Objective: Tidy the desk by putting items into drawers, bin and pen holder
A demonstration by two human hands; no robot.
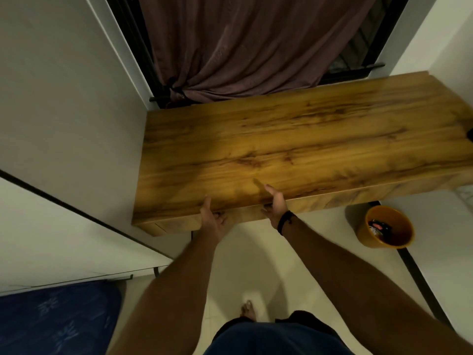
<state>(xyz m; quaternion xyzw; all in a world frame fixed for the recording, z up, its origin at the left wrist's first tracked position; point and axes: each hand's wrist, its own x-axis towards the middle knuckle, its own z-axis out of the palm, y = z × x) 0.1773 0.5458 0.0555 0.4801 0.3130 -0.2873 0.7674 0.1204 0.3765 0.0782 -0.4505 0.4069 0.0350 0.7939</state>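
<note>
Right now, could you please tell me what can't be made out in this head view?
- Drawer contents: hidden behind the desk front.
- Left hand and right hand fingers: curled under the desk edge, grip unclear.
- Bin contents: dark packet, label too small to read.
- Dark object on the desk: cut off by the right edge.

Item count, as recorded: two hands were present, the left hand (213, 219) and the right hand (275, 206), both at the front edge of one desk (294, 139), with the fingers (266, 207) curled beneath that edge. One drawer front (176, 225) sat left of the fingers. One orange bin (385, 226) stood on the floor to the right of the fingers, holding at least one dark item (378, 225). One black wristband (285, 221) was counted.
</note>
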